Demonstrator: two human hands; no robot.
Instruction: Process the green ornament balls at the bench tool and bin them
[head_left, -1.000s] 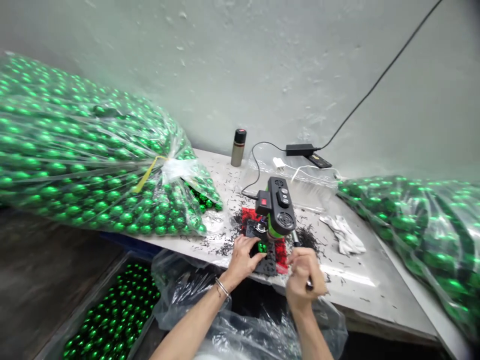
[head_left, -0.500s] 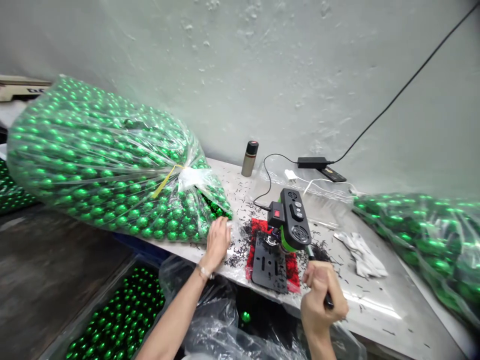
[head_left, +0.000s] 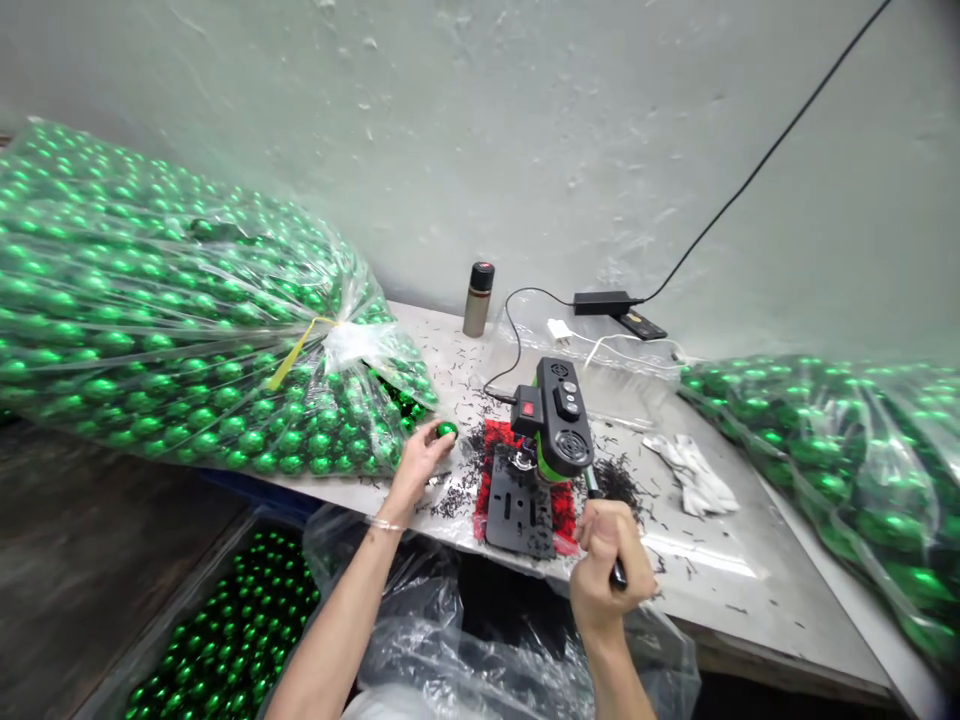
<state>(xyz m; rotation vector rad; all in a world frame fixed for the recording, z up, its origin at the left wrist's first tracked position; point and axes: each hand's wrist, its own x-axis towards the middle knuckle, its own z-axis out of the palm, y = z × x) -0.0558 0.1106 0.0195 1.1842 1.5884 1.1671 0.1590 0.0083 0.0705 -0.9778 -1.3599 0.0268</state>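
Between the fingertips of my left hand (head_left: 421,462) is a shiny green ball (head_left: 447,430), just outside the torn opening of a big clear bag of green balls (head_left: 225,370). My right hand (head_left: 611,555) is wrapped round the black-gripped lever handle (head_left: 617,575) of a small black and green bench drill press (head_left: 564,420). The press has a slotted black base plate (head_left: 520,520), which rests on a red mat (head_left: 480,505). Black shavings (head_left: 465,490) are scattered on and around it.
White gloves (head_left: 694,475) lie right of the press, before another bag of green balls (head_left: 832,450). Behind stand a spray can (head_left: 478,300) and a power adapter (head_left: 601,302) with cables. Below left is a plastic-lined container of green balls (head_left: 225,620).
My left hand has come away from the bag opening with a green ball in its fingers. The view has shifted slightly right. My right hand stays on the lever handle. A ball below the table edge is out of sight.
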